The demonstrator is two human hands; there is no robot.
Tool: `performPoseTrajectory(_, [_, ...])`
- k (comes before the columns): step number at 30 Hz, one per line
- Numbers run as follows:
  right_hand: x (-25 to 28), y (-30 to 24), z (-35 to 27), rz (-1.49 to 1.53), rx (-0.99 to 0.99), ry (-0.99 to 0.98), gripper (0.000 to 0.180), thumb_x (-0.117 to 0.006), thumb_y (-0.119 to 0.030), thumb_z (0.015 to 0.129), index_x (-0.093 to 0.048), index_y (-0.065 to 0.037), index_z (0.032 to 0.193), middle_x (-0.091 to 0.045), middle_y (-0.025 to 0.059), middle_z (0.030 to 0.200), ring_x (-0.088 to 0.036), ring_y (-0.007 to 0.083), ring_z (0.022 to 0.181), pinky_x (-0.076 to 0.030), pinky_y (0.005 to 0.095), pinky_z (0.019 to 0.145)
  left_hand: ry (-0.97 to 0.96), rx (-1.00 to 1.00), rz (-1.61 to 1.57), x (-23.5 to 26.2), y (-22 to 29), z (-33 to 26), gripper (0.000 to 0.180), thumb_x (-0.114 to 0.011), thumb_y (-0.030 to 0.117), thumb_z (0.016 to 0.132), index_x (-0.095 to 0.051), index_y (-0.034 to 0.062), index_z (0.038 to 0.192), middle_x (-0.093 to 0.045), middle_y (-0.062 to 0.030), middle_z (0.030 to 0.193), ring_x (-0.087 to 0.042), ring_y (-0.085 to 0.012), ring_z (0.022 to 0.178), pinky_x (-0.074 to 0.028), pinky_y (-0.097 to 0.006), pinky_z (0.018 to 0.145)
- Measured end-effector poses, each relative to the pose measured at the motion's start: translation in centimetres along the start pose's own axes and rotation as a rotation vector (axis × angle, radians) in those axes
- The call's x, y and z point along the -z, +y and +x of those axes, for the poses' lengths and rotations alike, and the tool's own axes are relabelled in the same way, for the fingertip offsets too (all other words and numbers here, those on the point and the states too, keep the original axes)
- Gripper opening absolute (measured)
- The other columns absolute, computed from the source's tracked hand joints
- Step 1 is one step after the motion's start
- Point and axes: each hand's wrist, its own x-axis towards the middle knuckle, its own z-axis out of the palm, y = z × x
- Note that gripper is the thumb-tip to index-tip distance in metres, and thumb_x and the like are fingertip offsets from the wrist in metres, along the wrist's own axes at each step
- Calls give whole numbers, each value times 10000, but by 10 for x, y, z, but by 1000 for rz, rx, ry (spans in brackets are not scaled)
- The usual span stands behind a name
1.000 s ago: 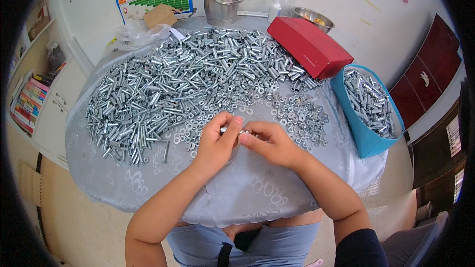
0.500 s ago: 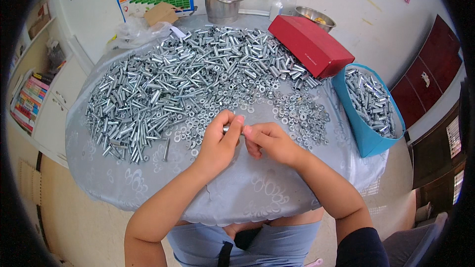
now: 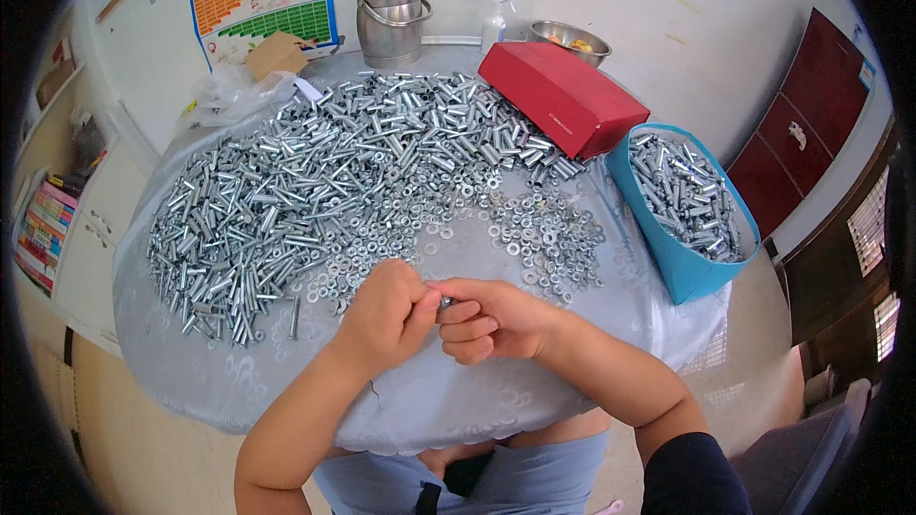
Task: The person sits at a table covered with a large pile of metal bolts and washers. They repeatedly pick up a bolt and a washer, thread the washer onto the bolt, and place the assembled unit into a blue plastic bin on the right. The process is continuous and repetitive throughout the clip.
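Past right hand (image 3: pixel 501 313), blue bin (image 3: pixel 701 278)

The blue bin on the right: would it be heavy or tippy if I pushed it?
Probably heavy: metal bolts fill the blue bin. It sits near the edge of the tablecloth, so pushing outward might tip it.

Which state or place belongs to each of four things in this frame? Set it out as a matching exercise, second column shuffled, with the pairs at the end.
Column one
1. Left hand and right hand
2. Washers
3. Red box
4. Blue bin

Column two
A. At the far side, near the spray bottle and steel bowl
B. Filled with metal fasteners
C. Meeting at a small, mostly hidden metal piece
D. Scattered loose on the silver-grey tablecloth

Pairs: 1-C, 2-D, 3-A, 4-B
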Motion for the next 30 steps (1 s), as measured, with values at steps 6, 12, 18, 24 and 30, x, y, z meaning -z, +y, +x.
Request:
performPoseTrajectory(6, [-2,-21,-16,117,498,190,410,-353,-375,915,-298,-164,567,-245,-68,522,-256,84,487,-241,216,453,233,254,-217,-2,-11,-2,318,-463,239,873,-380,-12,1049,-441,-63,784,-406,-137,695,-359,-268,669])
performPoseTrajectory(12, [35,-77,-85,270,1324,230,344,-385,-426,903,-451,-99,822,-349,-30,625,-320,75,518,-272,172,397,213,441,-205,-4,-14,-3,307,-455,217,882,-377,-15,1067,-448,-57,806,-409,-127,728,-362,-265,703])
performPoseTrajectory(18, [53,-83,-93,168,1102,412,274,-515,-357,851,-515,-83,850,-464,-13,682,-409,79,533,-320,194,417,221,538,-113,-4,-12,0,291,-485,218,868,-430,-20,1027,-491,-82,835,-463,-161,756,-391,-287,716])
performPoseTrajectory(24, [65,-121,6,-1173,1064,1060,249,-620,-135,753,-605,-63,991,-527,17,731,-495,81,618,-402,238,514,185,467,7,2,-3,5,289,-520,236,844,-467,-15,977,-517,-103,779,-503,-212,727,-408,-321,692])
performPoseTrajectory(30, [90,-182,63,-2209,823,1207,239,-591,-157,746,-638,-136,979,-569,135,930,-532,294,879,-443,385,762,98,374,8,-3,-4,6,247,-560,201,805,-485,2,931,-524,-129,776,-520,-268,717,-415,-358,659])
